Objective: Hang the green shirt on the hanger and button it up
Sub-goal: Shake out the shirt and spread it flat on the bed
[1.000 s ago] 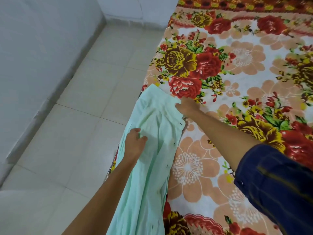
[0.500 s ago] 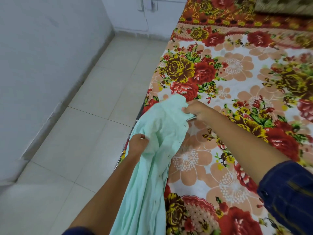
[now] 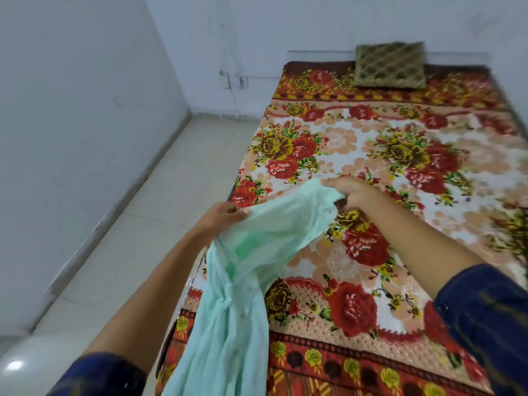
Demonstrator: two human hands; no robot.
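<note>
Green shirt (image 3: pixel 257 252), earlier on the bed (image 3: pixel 400 224), now lifted, both hands' fingers (image 3: pixel 228 212) clenched on it.

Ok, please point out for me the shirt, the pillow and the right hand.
shirt (image 3: pixel 274 227): head view, on the spread cloth between the hands.
pillow (image 3: pixel 390 65): head view, on the middle of its patterned top.
right hand (image 3: pixel 353 192): head view, on the back of the hand.

Home bedroom. Bed (image 3: pixel 428 167) with floral red-and-yellow blanket (image 3: pixel 357 281) lies just beyond the fingers (image 3: pixel 331 182); 1 patterned cushion (image 3: pixel 390 65) at far end. Plain white walls (image 3: pixel 71 124), pale tiled floor (image 3: pixel 171 210).
</note>
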